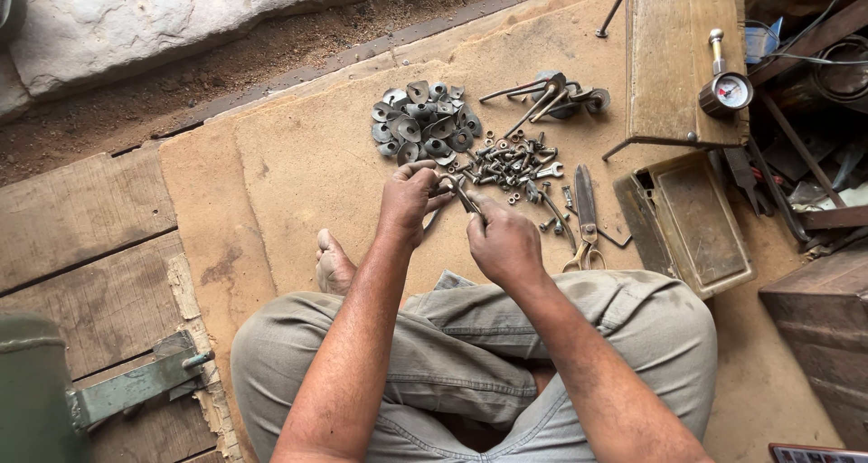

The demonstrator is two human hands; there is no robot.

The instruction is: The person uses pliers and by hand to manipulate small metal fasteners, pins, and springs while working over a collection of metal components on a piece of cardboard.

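Left hand (409,196) and right hand (503,239) both gripping 1 small metal part (463,193); risk of slipping into bolts (514,163) if fingers loosen

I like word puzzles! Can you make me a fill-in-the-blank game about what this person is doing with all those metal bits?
1. The left hand and right hand both hold one thin metal ____.
2. The heap of round grey washers lies on a sheet of brown ____.
3. The scissors lie to the person's ____ of the pile of bolts.
4. The round pressure gauge has a ____ dial face.

Missing words: tool; cardboard; right; white
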